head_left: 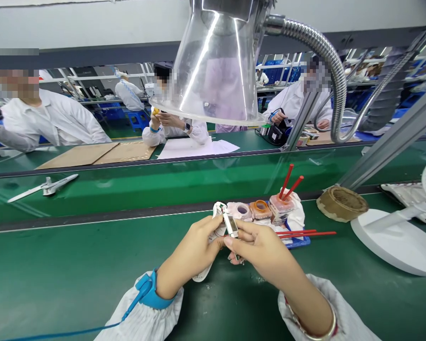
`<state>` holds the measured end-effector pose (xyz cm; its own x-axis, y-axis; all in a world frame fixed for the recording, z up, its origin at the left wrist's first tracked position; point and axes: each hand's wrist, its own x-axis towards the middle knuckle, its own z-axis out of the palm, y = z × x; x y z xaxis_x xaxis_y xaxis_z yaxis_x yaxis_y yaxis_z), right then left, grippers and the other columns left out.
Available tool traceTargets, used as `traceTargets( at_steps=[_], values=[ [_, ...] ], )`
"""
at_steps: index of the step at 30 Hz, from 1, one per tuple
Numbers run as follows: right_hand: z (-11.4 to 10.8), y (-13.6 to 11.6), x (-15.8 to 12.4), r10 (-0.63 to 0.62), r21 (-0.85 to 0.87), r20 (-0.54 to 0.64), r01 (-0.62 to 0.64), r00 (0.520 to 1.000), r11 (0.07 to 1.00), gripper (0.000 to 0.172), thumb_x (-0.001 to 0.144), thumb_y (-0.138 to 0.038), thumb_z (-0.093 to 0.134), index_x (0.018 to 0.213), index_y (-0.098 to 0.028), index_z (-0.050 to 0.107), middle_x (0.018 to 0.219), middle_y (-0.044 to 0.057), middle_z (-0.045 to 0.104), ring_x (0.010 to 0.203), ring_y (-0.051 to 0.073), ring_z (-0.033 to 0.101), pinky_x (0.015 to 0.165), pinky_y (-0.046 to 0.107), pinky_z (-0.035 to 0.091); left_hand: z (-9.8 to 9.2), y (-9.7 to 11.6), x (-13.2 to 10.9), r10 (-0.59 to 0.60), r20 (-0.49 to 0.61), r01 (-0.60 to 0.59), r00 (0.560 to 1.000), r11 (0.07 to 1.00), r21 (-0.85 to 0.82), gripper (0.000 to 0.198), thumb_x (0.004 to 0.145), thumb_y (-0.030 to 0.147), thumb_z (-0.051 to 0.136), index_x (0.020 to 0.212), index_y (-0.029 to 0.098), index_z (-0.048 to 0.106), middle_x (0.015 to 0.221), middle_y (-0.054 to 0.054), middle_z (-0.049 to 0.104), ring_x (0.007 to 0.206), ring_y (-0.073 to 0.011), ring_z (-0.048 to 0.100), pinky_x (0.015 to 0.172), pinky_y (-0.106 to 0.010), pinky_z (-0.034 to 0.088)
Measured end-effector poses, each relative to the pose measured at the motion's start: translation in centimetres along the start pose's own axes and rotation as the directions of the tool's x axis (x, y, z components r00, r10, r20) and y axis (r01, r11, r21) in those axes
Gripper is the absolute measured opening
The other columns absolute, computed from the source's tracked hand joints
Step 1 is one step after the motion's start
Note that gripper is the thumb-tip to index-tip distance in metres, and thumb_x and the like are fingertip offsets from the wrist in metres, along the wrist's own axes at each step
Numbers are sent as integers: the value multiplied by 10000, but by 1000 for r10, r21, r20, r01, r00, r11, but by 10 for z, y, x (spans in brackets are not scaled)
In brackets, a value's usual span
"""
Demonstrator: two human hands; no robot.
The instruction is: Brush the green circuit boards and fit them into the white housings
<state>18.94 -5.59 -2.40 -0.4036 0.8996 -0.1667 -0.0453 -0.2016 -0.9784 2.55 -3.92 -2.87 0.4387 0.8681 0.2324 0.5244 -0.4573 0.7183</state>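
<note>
Over the green bench, my left hand [204, 239] is closed round a long white plastic housing [202, 274], whose open top end shows a small green part inside. My right hand [259, 244] pinches a small white rectangular module with a grey display-like face [231, 225], close against the housing. The fingers of both hands meet at the module. A bit of circuit board [238, 257] peeks out below the right fingers. Much of the housing is hidden behind my left hand. A blue wrist strap [151, 290] with a cord is on my left wrist.
Behind my hands, small pots [261, 210] and red sticks [293, 187] stand on a blue tray [300, 242]. A brown round block [341, 202] and a white fan [394, 237] are at right. A clear lamp-like hood [216, 71] hangs above. Co-workers sit across the green belt [156, 182].
</note>
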Motion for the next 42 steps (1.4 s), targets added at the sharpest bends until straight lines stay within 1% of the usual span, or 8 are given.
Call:
traceTargets(
  at_steps=[5,10,15,19,26,34,38,42],
  values=[
    [5,2,2,-50,-120,-64,42,997,992,335,811,-316,570,1126,-204,570,775,1,564,615,105,502,560,223,425,6,-3,3,-42,-87,38,995,998,-53,211,786,62,463,853,196,612,804,-13,630,725,-149,558,662,-246,428],
    [13,9,2,-151,-413,-186,62,971,909,210,782,-302,569,975,-226,602,566,-64,253,485,74,251,447,210,187,8,-4,5,-125,-170,100,978,984,-145,236,828,113,452,816,198,673,766,0,658,709,-144,578,645,-228,430],
    [21,13,3,-186,-505,-216,54,959,861,164,786,-332,556,882,-202,582,525,-69,252,470,80,255,442,220,173,13,-8,4,-125,-242,100,962,988,-113,261,814,82,427,748,182,659,687,8,613,623,-121,531,567,-206,401],
    [21,14,2,-198,-443,-222,82,955,893,208,795,-315,543,966,-208,594,523,-68,289,461,79,290,431,205,208,10,-5,4,-50,-223,46,973,999,-24,233,847,108,429,786,186,639,721,6,618,645,-115,534,594,-203,406],
    [20,9,1,-150,-254,-185,101,971,962,285,800,-303,554,1059,-192,601,640,-22,508,567,117,535,541,225,455,3,-6,1,38,-193,-3,980,984,181,229,871,108,403,827,183,615,720,-6,576,637,-121,507,589,-216,390],
    [-1,-8,4,79,-30,20,-78,997,996,306,801,-287,583,1065,-135,606,686,7,602,512,108,608,479,195,505,-17,3,-4,0,85,-7,996,996,85,130,822,167,547,933,227,577,871,9,612,781,-140,542,688,-232,408],
    [-11,-11,8,123,-16,62,-122,990,992,321,815,-286,574,1089,-122,599,647,-1,576,483,116,605,445,205,510,-11,0,-5,-21,37,12,999,975,223,111,854,183,494,937,209,563,851,-17,576,735,-148,526,643,-245,399],
    [-8,-11,9,158,16,14,-158,987,987,594,830,-275,552,1368,-143,337,621,-3,597,476,139,608,437,231,508,-3,-4,-2,-36,-36,46,999,948,316,152,882,200,435,883,195,587,770,-16,545,658,-141,496,595,-245,379]
  ],
)
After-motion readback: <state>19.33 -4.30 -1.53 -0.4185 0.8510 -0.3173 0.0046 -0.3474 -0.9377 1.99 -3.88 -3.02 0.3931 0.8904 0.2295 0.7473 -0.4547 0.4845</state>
